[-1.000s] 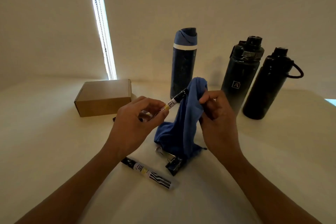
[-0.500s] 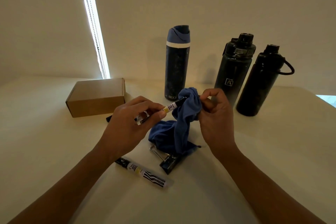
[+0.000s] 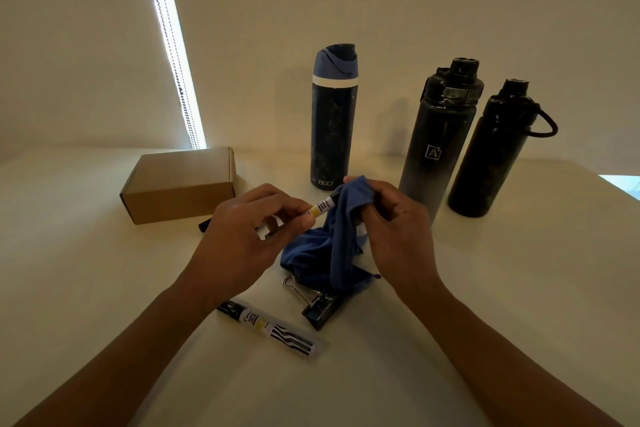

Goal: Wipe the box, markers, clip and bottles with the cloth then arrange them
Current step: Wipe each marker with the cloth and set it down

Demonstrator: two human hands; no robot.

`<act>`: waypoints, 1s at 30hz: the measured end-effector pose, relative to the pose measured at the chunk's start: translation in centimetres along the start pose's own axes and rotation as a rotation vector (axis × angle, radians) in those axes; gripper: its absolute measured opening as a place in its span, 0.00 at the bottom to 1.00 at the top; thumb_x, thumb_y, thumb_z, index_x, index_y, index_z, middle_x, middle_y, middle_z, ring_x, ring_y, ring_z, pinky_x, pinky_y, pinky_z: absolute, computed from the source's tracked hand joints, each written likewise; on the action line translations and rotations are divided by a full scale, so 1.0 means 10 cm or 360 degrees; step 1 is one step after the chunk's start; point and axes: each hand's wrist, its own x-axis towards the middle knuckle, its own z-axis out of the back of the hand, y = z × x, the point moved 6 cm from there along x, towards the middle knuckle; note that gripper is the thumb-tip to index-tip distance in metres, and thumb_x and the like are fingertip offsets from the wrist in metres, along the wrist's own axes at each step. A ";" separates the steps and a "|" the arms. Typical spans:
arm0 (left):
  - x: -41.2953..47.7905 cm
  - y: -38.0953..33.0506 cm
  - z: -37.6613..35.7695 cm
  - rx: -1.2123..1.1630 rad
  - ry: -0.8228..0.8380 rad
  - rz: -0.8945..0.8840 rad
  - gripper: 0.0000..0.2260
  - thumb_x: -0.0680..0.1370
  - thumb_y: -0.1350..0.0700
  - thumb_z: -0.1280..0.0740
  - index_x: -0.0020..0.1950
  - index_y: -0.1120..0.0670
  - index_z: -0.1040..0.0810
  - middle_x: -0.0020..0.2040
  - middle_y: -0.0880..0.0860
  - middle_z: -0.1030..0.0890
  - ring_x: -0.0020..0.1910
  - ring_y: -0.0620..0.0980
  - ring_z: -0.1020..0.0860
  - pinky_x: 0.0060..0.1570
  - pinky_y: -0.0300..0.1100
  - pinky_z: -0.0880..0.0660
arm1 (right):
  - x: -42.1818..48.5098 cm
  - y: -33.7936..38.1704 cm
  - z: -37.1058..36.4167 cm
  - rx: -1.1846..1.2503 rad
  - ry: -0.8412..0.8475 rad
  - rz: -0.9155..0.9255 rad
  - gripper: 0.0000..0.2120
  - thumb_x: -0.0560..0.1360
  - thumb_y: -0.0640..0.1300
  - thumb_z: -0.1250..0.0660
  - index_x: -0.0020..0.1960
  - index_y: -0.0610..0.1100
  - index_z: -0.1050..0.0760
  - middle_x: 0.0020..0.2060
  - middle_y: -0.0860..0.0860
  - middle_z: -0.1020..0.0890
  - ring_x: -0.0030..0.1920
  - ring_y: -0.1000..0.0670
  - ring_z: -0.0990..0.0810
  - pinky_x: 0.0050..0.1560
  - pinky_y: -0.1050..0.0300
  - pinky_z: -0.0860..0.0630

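1. The left hand (image 3: 242, 236) grips a marker (image 3: 320, 210) with curled fingers above the table (image 3: 104, 288); the white barrel carries a yellow band and black print, and its dark tip is tucked into the cloth
2. The right hand (image 3: 391, 229) pinches the blue cloth (image 3: 332, 246), bunched round the marker tip, its lower folds draping onto the table
3. A black binder clip (image 3: 320, 308) with silver handles lies partly beneath the cloth
4. A second marker (image 3: 270, 328), white with black stripes, lies nearer the person
5. The brown cardboard box (image 3: 180, 184) sits closed at left; behind stand a blue-capped bottle (image 3: 334, 121) and two black bottles (image 3: 436, 139), all upright
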 end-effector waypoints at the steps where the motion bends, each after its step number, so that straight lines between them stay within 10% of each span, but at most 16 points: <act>1: 0.00 0.00 0.00 0.0002 0.0001 -0.0012 0.10 0.79 0.50 0.28 0.57 0.51 0.14 0.51 0.43 0.18 0.48 0.42 0.19 0.47 0.32 0.21 | 0.01 -0.05 0.00 -0.0029 0.0019 -0.0026 0.13 0.82 0.38 0.37 0.64 0.43 0.22 0.52 0.50 0.16 0.50 0.54 0.17 0.46 0.69 0.23; 4: 0.01 -0.02 0.00 -0.0018 -0.0017 -0.0030 0.10 0.78 0.50 0.27 0.56 0.52 0.14 0.50 0.43 0.18 0.48 0.41 0.18 0.47 0.32 0.21 | 0.01 -0.23 -0.06 0.0028 0.0268 -0.0171 0.18 0.82 0.30 0.44 0.72 0.29 0.35 0.62 0.31 0.24 0.52 0.52 0.19 0.54 0.67 0.26; 10: -0.02 0.01 0.00 0.0040 -0.0035 -0.0016 0.12 0.78 0.47 0.28 0.56 0.53 0.14 0.50 0.45 0.18 0.46 0.43 0.18 0.46 0.35 0.20 | -0.01 0.04 -0.09 0.0117 0.0098 0.0061 0.20 0.78 0.41 0.33 0.67 0.53 0.28 0.57 0.60 0.20 0.57 0.65 0.21 0.60 0.63 0.22; 30: 0.00 0.00 -0.03 0.0098 -0.0092 -0.0117 0.11 0.76 0.52 0.24 0.56 0.54 0.14 0.50 0.47 0.17 0.47 0.39 0.19 0.47 0.27 0.24 | 0.08 -0.15 0.00 0.0258 -0.0085 -0.0220 0.08 0.82 0.43 0.36 0.59 0.47 0.21 0.46 0.51 0.15 0.46 0.52 0.15 0.42 0.62 0.18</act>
